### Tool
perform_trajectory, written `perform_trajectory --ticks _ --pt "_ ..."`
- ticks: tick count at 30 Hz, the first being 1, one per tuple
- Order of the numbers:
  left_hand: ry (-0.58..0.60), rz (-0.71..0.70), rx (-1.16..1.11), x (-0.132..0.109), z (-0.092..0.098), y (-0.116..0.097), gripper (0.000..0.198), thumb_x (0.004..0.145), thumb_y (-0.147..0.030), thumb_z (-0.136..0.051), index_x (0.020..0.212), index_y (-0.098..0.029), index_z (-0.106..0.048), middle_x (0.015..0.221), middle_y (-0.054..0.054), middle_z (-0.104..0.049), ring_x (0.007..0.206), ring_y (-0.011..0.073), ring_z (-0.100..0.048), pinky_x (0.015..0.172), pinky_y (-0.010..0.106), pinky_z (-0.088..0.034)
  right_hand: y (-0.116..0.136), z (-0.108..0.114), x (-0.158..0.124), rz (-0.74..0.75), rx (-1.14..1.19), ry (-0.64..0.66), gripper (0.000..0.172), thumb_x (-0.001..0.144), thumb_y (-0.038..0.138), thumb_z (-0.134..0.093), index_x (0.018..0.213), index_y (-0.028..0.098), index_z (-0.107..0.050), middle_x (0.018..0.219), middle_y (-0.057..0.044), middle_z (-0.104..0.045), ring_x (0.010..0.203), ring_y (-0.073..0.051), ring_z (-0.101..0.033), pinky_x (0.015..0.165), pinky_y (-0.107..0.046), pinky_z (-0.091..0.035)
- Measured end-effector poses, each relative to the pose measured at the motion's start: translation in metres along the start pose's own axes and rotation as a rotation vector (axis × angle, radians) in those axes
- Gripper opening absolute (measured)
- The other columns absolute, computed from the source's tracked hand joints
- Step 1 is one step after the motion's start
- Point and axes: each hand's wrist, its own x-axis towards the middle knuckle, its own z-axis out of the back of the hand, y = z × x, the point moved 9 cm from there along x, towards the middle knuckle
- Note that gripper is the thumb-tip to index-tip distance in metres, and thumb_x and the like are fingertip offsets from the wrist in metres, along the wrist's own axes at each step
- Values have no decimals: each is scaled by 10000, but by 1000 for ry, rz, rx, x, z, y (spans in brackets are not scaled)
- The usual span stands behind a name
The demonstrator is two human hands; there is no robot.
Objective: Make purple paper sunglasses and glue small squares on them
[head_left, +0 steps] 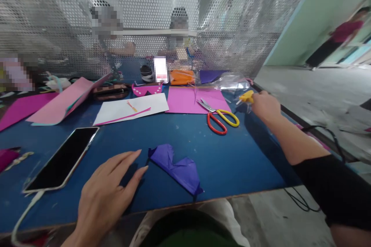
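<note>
A folded purple paper piece (178,168) with two rounded lobes lies near the table's front edge. Just left of it, my left hand (108,185) hovers with thumb and fingers apart, holding nothing. At the far right side of the table my right hand (266,106) is closed around a yellow glue gun (246,97), whose pale tip points left; the rest of it is hidden by the fingers. Scissors (220,117) with one red and one yellow handle lie between the two hands, their blades resting on a pink paper sheet (185,100).
A phone (63,158) with a white cable lies at left. White paper (130,109) carrying thin strips, a pink mask (147,89), an orange packet (182,77) and clear plastic (232,82) line the back. Behind stands a perforated metal screen (139,11), with people beyond it.
</note>
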Motion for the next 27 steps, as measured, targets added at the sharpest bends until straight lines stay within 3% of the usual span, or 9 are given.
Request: perform_trajectory --ticks 3,6,9,11,14,16,19,22,27 --pt "46 48 -23 5 -1 6 432 928 -504 -555 1198 -192 -683 1141 104 -712 1035 280 -670 913 417 -520 6 8 -6 84 21 -35 132 914 239 -611 832 192 -703 1062 -177 -674 1125 -329 -603 930 -501 -439" --pt "180 102 -94 9 -14 12 449 917 -513 -565 1230 -209 -671 1199 89 -699 1081 272 -663 885 388 -544 22 23 -36 165 48 -73 112 882 208 -594 870 223 -705 1083 -189 -667 1196 -420 -543 958 -602 -362" --pt "291 128 -189 15 -26 15 446 906 -530 -570 1228 -240 -671 1200 62 -708 1082 261 -667 804 355 -565 64 27 -94 385 217 27 226 900 362 -591 1072 262 -697 1105 -113 -707 1036 -342 -652 891 -522 -474" --pt "318 134 -242 22 -30 14 428 899 -529 -578 1206 -250 -684 1205 52 -711 1088 256 -665 786 345 -566 101 21 -143 560 435 226 237 899 428 -628 1079 287 -691 1060 -42 -733 962 -228 -692 856 -374 -534" --pt "329 99 -314 32 -35 8 379 891 -494 -599 1157 -249 -712 1179 48 -724 1068 246 -671 864 364 -545 145 10 -200 633 704 461 293 876 388 -693 1144 273 -669 1056 -32 -710 934 -165 -681 797 -281 -550" --pt "347 68 -364 36 -39 4 319 896 -454 -599 1093 -245 -738 1118 41 -744 1026 232 -683 899 369 -528 166 9 -219 660 797 467 351 849 394 -727 1164 254 -664 1044 -43 -695 917 -168 -667 784 -290 -545" --pt "358 50 -408 37 -43 0 267 910 -405 -578 1004 -237 -763 1033 36 -764 970 221 -694 884 362 -523 186 6 -230 692 830 466 192 890 293 -682 1069 226 -700 1018 -56 -701 923 -181 -651 787 -320 -516" --pt "313 76 -428 40 -36 4 264 901 -399 -577 923 -223 -773 990 43 -772 942 226 -699 861 359 -522 192 3 -221 605 939 568 56 882 245 -679 888 219 -728 905 -30 -711 849 -161 -647 759 -303 -498" --pt "357 240 -668 60 -26 14 272 823 -476 -656 884 -240 -775 977 40 -784 973 250 -694 913 376 -505 181 -1 -174 57 1381 726 125 718 299 -800 717 214 -708 727 15 -674 647 -108 -595 631 -237 -498"
